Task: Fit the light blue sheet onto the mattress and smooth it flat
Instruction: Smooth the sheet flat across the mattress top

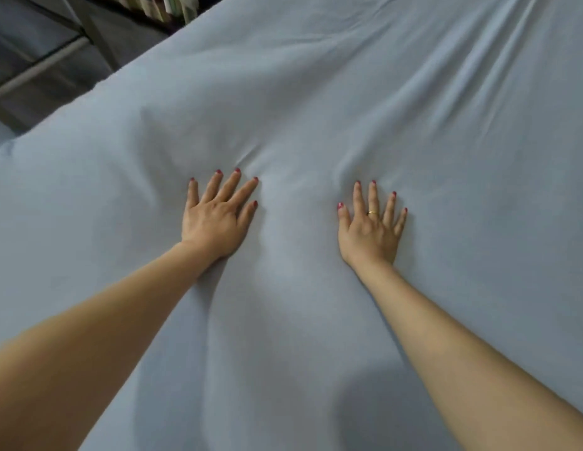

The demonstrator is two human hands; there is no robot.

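Light blue sheet (316,92) spread over the bed, covering nearly the whole view; soft creases run between the hands and fan toward upper right. Left hand (215,219) and right hand (370,229) both lie palm-down on it, fingers straight and spread, grasping nothing. Gold ring (372,212) on right hand. Grey rack (39,70) beyond the bed's upper-left edge.

Readable text: none
Sheet (316,92): plain, no label or print
Items at the top edge (166,6): too blurred to read
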